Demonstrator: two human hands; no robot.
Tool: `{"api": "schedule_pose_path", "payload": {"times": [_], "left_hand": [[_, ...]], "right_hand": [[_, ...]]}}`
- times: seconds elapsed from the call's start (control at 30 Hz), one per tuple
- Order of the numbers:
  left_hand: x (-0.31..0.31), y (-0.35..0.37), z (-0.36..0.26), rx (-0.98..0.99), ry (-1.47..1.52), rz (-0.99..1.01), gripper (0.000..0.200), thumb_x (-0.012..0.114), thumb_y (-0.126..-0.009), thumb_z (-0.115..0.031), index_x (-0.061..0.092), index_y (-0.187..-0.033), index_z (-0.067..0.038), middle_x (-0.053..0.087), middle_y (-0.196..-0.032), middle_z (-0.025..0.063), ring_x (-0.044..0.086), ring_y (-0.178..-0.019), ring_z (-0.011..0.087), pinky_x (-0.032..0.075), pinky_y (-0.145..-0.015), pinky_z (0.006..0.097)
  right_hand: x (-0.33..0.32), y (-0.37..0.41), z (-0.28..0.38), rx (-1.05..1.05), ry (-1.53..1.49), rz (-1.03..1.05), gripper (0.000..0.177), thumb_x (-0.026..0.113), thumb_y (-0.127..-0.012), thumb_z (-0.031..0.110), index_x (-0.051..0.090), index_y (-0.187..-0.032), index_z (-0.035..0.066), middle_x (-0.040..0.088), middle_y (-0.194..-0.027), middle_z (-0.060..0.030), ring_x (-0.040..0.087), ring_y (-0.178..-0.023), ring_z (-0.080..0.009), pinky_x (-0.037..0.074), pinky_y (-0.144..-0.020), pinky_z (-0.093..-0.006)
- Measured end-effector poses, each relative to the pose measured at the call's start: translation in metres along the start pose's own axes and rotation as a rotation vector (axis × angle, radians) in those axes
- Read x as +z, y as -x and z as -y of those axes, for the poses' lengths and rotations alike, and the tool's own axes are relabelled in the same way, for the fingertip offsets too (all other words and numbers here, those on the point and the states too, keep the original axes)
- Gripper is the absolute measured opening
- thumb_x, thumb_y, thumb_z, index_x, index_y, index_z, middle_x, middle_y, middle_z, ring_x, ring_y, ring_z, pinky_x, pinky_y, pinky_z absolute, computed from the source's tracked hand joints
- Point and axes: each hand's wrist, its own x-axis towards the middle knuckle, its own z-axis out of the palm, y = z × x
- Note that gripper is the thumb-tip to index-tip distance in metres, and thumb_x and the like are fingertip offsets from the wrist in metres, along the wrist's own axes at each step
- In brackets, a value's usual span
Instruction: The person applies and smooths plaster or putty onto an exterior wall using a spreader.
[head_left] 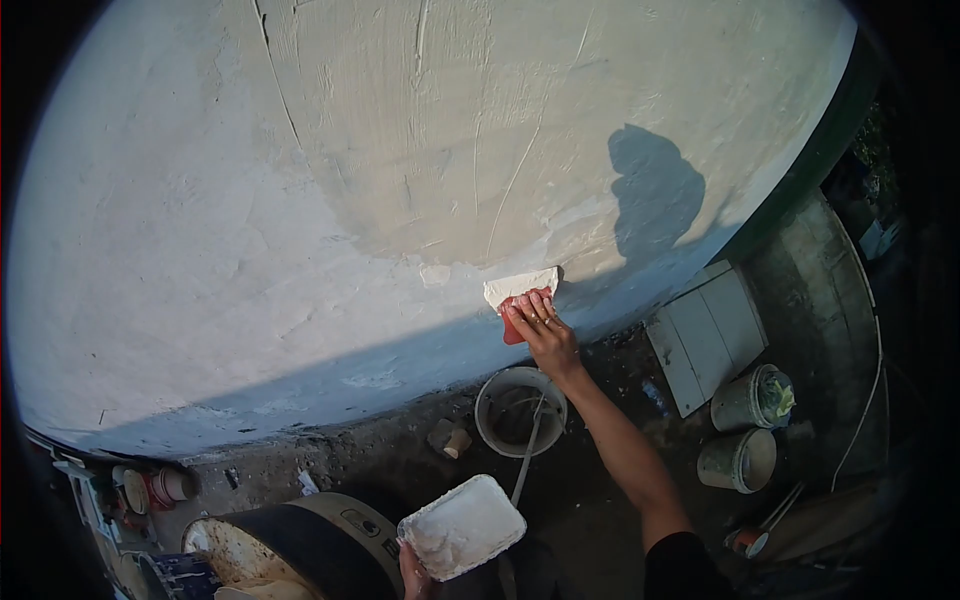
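Note:
My right hand (pixel 543 328) grips a red plastic spreader (pixel 513 326), its wide edge loaded with cream-white paste and set against the wall (pixel 280 260). Above the spreader the wall carries a damp beige coat with streaks and ridges; to the left it is paler and dry-looking. Down at the bottom centre my left hand (pixel 413 573) holds a white rectangular tub (pixel 463 528) by its left side, the fingers partly hidden. White paste covers the inside of the tub.
Below the wall stands a round bucket (pixel 482 410) with a stick in it. A large drum (pixel 330 540) is at the lower left. Pale panels (pixel 708 335) and two buckets (pixel 737 462) stand at the right. A head-shaped shadow falls on the wall.

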Motion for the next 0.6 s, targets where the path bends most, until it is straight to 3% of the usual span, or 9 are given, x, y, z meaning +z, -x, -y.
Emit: {"api": "schedule_pose_path", "payload": {"times": [0.07, 0.17, 0.2, 0.3, 0.4, 0.5, 0.6], "left_hand": [[-0.012, 0.0, 0.004, 0.048, -0.057, 0.001, 0.07, 0.024, -0.102, -0.06, 0.036, -0.147, -0.008, 0.047, -0.145, 0.0122, 0.047, -0.132, 0.0316, 0.037, -0.112, 0.0484], [0.004, 0.007, -0.004, 0.138, -0.105, 0.07, 0.071, 0.024, -0.102, -0.061, 0.035, -0.147, -0.008, 0.047, -0.145, 0.0121, 0.047, -0.132, 0.0311, 0.036, -0.112, 0.0483], [0.012, 0.008, -0.006, 0.175, -0.111, 0.104, 0.071, 0.023, -0.102, -0.061, 0.035, -0.147, -0.008, 0.047, -0.145, 0.0121, 0.047, -0.132, 0.0309, 0.036, -0.112, 0.0482], [0.011, 0.006, -0.003, 0.135, -0.124, 0.102, 0.072, 0.023, -0.101, -0.061, 0.035, -0.148, -0.008, 0.046, -0.146, 0.0119, 0.047, -0.133, 0.0309, 0.036, -0.113, 0.0482], [-0.004, -0.006, 0.011, -0.003, -0.03, 0.017, 0.072, 0.023, -0.102, -0.061, 0.035, -0.148, -0.008, 0.046, -0.146, 0.012, 0.047, -0.133, 0.031, 0.036, -0.113, 0.0481], [-0.014, -0.012, 0.022, -0.089, -0.11, -0.14, 0.065, 0.035, -0.101, -0.059, 0.031, -0.151, -0.018, 0.044, -0.145, 0.0107, 0.053, -0.123, 0.0334, 0.053, -0.094, 0.0506], [-0.008, -0.01, 0.02, -0.101, -0.072, -0.191, 0.066, 0.035, -0.1, -0.06, 0.031, -0.151, -0.018, 0.045, -0.144, 0.0102, 0.053, -0.122, 0.0334, 0.053, -0.094, 0.0503]], "right_hand": [[-0.007, 0.008, 0.004, 0.027, -0.063, -0.05, 0.043, 0.064, -0.08, -0.006, 0.066, -0.121, 0.005, 0.064, -0.126, -0.0166, 0.061, -0.119, -0.0348, 0.052, -0.1, -0.0445], [-0.047, -0.009, 0.001, 0.233, -0.401, -0.199, 0.044, 0.066, -0.076, -0.01, 0.067, -0.118, 0.004, 0.067, -0.121, -0.0162, 0.064, -0.114, -0.0352, 0.054, -0.096, -0.0434], [-0.07, -0.022, 0.0, 0.348, -0.45, -0.211, 0.036, 0.068, -0.08, -0.01, 0.067, -0.114, 0.001, 0.071, -0.111, -0.0128, 0.07, -0.103, -0.0276, 0.056, -0.091, -0.0374], [-0.083, -0.043, -0.028, 0.754, -1.195, -0.397, 0.025, 0.07, -0.085, -0.005, 0.067, -0.109, -0.001, 0.071, -0.104, -0.009, 0.068, -0.094, -0.0169, 0.055, -0.086, -0.0313], [-0.079, -0.067, -0.05, 0.875, -1.395, -0.495, 0.018, 0.069, -0.089, -0.002, 0.065, -0.106, -0.002, 0.069, -0.1, -0.0053, 0.064, -0.09, -0.0093, 0.053, -0.083, -0.0269], [-0.065, -0.072, -0.06, 0.852, -1.377, -0.483, 0.019, 0.07, -0.089, 0.0, 0.065, -0.107, -0.001, 0.069, -0.1, -0.0065, 0.064, -0.092, -0.01, 0.054, -0.084, -0.0276], [-0.059, -0.077, -0.057, 0.884, -1.274, -0.509, 0.02, 0.071, -0.088, 0.001, 0.065, -0.108, -0.001, 0.069, -0.101, -0.0064, 0.064, -0.091, -0.0097, 0.054, -0.082, -0.0271]]}}
